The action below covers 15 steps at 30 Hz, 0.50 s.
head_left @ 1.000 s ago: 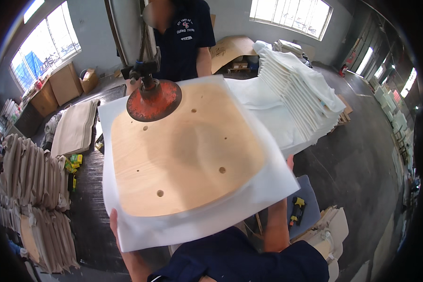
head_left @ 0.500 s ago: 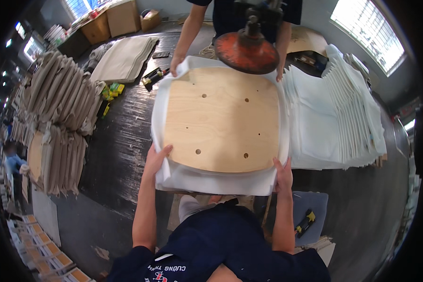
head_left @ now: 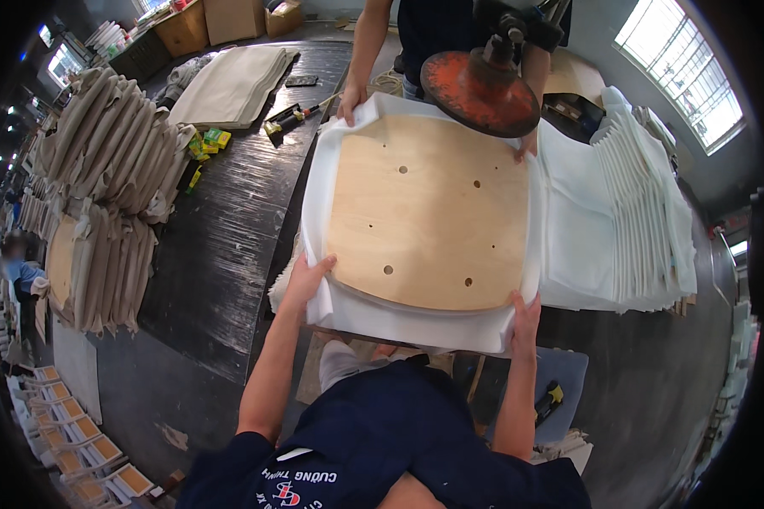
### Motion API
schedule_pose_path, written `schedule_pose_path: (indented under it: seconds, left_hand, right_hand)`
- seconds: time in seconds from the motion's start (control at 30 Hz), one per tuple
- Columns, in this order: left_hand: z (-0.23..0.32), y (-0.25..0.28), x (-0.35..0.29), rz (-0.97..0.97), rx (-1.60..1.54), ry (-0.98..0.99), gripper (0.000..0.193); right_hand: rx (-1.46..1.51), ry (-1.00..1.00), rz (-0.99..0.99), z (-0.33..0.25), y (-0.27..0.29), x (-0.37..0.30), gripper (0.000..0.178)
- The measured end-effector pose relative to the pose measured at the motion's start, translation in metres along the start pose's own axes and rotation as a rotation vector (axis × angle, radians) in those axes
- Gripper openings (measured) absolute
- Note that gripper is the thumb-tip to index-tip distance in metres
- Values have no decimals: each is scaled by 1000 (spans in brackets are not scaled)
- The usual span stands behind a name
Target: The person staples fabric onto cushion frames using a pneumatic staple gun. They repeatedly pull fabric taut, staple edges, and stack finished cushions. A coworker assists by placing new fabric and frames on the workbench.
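Observation:
A pale plywood panel (head_left: 429,216) with rounded corners and several drilled holes lies on white foam sheet (head_left: 416,331), whose edge shows all round it. My left hand (head_left: 310,276) grips the near left corner, thumb on the plywood and fingers on the foam. At the near right corner my right hand (head_left: 525,316) has hold of the foam, its thumb up by the panel's edge. Opposite me, a co-worker's hands hold the far side: one hand (head_left: 352,102) at the far left corner, the other (head_left: 526,146) at the far right, partly hidden by a red disc (head_left: 475,89).
The red disc hangs from a machine over the panel's far edge. White foam sheets (head_left: 620,220) are stacked at right. Grey-beige fabric covers (head_left: 110,153) pile up at left. A tool (head_left: 287,119) and folded fabric (head_left: 233,85) lie on the black table (head_left: 221,229).
The panel and all the hands on it sit further right in the picture, as does the disc; the view itself has shifted too. A pale fluffy edge now shows beneath the foam at left.

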<state>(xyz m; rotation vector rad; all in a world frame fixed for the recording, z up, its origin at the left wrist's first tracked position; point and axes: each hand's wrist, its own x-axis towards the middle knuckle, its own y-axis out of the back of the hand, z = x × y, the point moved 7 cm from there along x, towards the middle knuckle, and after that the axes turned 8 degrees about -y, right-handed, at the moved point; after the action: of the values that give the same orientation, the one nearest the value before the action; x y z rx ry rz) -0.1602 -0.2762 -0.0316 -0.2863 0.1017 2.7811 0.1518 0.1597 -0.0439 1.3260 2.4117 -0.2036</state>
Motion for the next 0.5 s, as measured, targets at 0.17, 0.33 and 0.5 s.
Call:
schedule_pose_path:
  seconds: [0.17, 0.33, 0.5]
  left_hand:
    - [-10, 2, 12, -17, 66, -7, 48]
    - [14, 8, 7, -20, 101, -9, 48]
    - [8, 12, 15, -24, 177, 19, 53]
  right_hand:
    - [52, -39, -61, 0, -10, 0, 58]
    - [90, -87, -62, 3, -13, -14, 59]
    - [33, -64, -76, 13, -18, -8, 61]
